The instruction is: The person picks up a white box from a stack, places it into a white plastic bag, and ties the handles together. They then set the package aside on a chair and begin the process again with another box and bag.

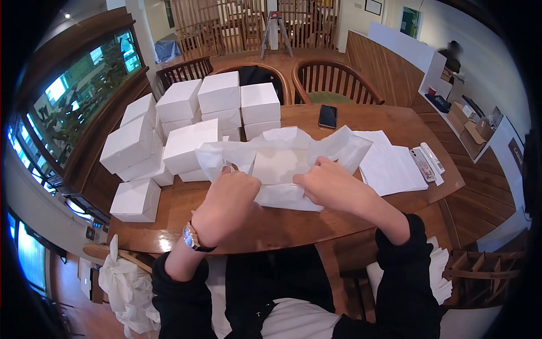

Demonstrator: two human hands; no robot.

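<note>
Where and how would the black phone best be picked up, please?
Pinch the black phone across its long edges, probably from above: it lies flat and narrow with both edges uncovered, while the crinkled white paper stands up on its near side.

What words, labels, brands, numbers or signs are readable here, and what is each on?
"CASH…", rest unclear: dark sign on the white counter front.
Too small or blurred: wall frame, green poster, wristwatch dial, patterned phone case.
No text discernible: visible faces of the white boxes.
</note>
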